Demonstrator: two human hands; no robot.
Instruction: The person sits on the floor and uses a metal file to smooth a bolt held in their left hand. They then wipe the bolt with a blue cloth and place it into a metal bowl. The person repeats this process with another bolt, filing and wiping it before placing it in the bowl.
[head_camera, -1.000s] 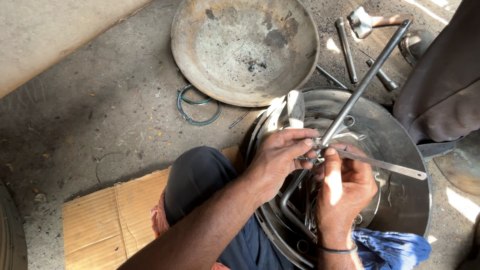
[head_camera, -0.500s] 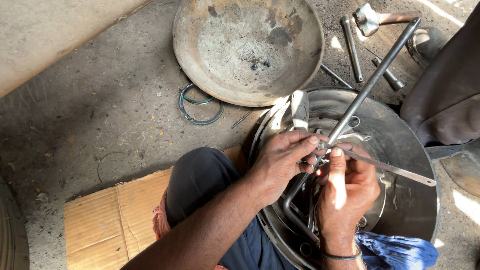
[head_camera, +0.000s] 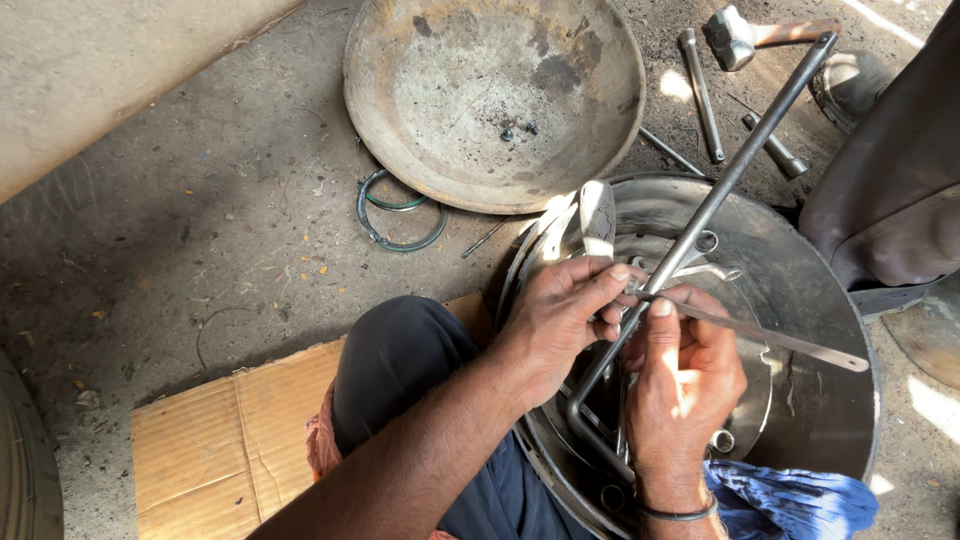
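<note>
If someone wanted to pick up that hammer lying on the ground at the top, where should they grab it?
Grip the hammer by its brownish handle, coming from above on the right side. The handle lies flat and sticks out free to the right; the heavy metal head sits close to a steel rod.

Flattened brown cardboard sheet (head_camera: 225, 450) seen at the lower left, lying on the dusty concrete floor (head_camera: 200, 230). Roughly rectangular, corrugated, plain tan, with a crease running across and one ragged upper edge. Partly tucked under a dark-trousered knee (head_camera: 400, 360) on the right side. Probably once a box, now opened out flat. No printing made out on the visible face. No labels, signs or screens noticed anywhere else in the view.
</note>
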